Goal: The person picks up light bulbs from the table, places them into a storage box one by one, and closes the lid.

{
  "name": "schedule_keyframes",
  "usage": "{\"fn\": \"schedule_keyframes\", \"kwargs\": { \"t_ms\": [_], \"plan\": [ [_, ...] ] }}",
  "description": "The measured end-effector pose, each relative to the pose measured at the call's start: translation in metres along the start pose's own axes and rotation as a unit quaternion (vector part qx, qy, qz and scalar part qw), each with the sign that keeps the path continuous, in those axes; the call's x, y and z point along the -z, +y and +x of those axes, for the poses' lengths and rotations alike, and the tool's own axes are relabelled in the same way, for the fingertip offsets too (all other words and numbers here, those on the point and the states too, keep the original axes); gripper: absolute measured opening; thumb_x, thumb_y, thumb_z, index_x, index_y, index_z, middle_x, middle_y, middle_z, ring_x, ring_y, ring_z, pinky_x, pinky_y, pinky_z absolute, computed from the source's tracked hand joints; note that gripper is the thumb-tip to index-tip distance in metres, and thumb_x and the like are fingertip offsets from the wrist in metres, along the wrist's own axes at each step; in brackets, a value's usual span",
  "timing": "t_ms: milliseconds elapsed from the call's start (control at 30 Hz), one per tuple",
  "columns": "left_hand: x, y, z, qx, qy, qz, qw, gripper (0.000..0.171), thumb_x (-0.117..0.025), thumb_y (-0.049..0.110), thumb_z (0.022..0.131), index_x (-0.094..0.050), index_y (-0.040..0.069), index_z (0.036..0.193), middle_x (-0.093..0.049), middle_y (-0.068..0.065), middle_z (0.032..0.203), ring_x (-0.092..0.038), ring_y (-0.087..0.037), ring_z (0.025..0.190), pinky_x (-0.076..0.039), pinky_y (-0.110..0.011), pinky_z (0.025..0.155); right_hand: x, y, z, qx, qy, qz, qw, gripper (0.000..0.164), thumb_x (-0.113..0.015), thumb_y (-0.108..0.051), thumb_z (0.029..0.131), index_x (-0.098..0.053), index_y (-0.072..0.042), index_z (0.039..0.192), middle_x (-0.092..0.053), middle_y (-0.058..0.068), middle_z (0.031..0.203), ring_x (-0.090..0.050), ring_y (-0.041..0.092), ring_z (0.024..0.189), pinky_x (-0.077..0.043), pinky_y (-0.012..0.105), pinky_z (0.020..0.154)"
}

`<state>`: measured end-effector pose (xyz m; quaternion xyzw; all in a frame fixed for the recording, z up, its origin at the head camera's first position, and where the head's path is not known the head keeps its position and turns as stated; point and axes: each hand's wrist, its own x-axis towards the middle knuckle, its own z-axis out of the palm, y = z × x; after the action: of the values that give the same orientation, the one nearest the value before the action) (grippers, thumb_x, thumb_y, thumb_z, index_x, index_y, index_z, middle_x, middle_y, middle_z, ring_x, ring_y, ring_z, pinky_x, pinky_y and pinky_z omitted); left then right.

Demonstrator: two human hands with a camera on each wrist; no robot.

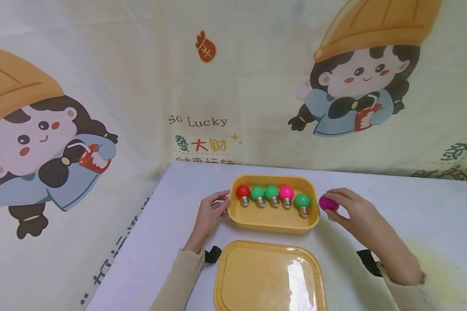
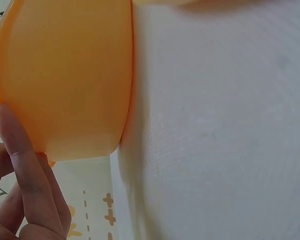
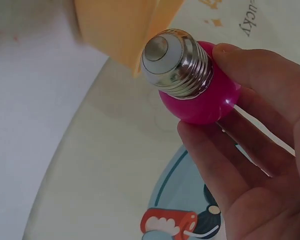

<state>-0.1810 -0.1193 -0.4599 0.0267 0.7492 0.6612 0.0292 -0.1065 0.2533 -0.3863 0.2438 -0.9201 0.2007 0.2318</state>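
Note:
A yellow plastic container (image 1: 272, 226) holds several small light bulbs with silver screw bases. They are a red bulb (image 1: 243, 192), green bulbs, among them one (image 1: 302, 201) set lower at the right, and a pink bulb (image 1: 286, 193). My left hand (image 1: 214, 207) holds the container's left end; in the left wrist view a fingertip (image 2: 7, 117) lies against its outer wall. Just beyond the right end, my right hand (image 1: 354, 216) pinches a magenta bulb (image 3: 205, 102) by its round part between thumb and fingers. Its metal base points away from the palm in the right wrist view.
A yellow rectangular lid (image 1: 270, 276) lies flat on the white table (image 1: 179, 207) in front of the container. Behind the table hangs a cloth backdrop (image 1: 257, 95) with cartoon figures and lettering. Dark straps cross both wrists.

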Motion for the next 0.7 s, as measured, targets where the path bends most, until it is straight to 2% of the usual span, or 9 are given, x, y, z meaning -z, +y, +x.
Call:
{"fn": "schedule_keyframes", "kwargs": {
  "t_ms": [67,100,400,533,700],
  "plan": [
    [0.000,0.000,0.000,-0.005,-0.002,0.000,1.0000,0.034,-0.066,0.004,0.095,-0.064,0.001,0.128,-0.062,-0.015,0.105,-0.062,-0.014,0.065,-0.061,-0.026,0.059,-0.001,-0.003,0.004,-0.007,-0.012,0.004,1.000,0.046,-0.090,0.000,0.066,-0.071,-0.003,0.108,-0.067,0.010,0.108,-0.067,0.026,0.091,-0.061,0.047,0.075],
    [0.000,0.000,0.000,-0.006,-0.003,-0.002,1.0000,0.034,-0.066,0.004,0.095,-0.064,0.000,0.128,-0.062,-0.015,0.105,-0.062,-0.014,0.065,-0.061,-0.026,0.059,-0.002,-0.005,0.006,-0.011,-0.016,0.005,1.000,0.046,-0.089,0.001,0.066,-0.071,-0.004,0.108,-0.067,0.010,0.108,-0.067,0.025,0.092,-0.061,0.046,0.076],
    [0.000,0.002,0.000,-0.002,-0.011,-0.007,0.9999,0.036,-0.067,0.006,0.094,-0.063,0.000,0.129,-0.061,-0.016,0.105,-0.061,-0.014,0.066,-0.061,-0.027,0.061,-0.011,-0.015,0.017,-0.020,-0.047,0.015,0.999,0.043,-0.087,0.001,0.070,-0.070,-0.001,0.110,-0.066,0.011,0.110,-0.067,0.028,0.096,-0.060,0.047,0.080],
    [0.000,0.002,0.000,0.000,-0.008,0.004,1.0000,0.036,-0.066,0.005,0.095,-0.063,0.000,0.130,-0.061,-0.015,0.105,-0.062,-0.015,0.067,-0.062,-0.028,0.061,-0.015,-0.019,0.022,-0.021,-0.060,0.021,0.998,0.040,-0.085,-0.001,0.074,-0.070,-0.001,0.111,-0.066,0.011,0.110,-0.066,0.028,0.097,-0.060,0.047,0.083],
    [0.000,0.002,-0.001,0.001,-0.004,-0.005,1.0000,0.035,-0.066,0.005,0.095,-0.064,0.000,0.129,-0.061,-0.017,0.105,-0.062,-0.017,0.068,-0.061,-0.027,0.060,-0.022,-0.022,0.029,-0.025,-0.085,0.023,0.996,0.038,-0.084,-0.005,0.076,-0.070,-0.001,0.111,-0.066,0.011,0.109,-0.065,0.027,0.097,-0.061,0.045,0.083]
  ]
}}
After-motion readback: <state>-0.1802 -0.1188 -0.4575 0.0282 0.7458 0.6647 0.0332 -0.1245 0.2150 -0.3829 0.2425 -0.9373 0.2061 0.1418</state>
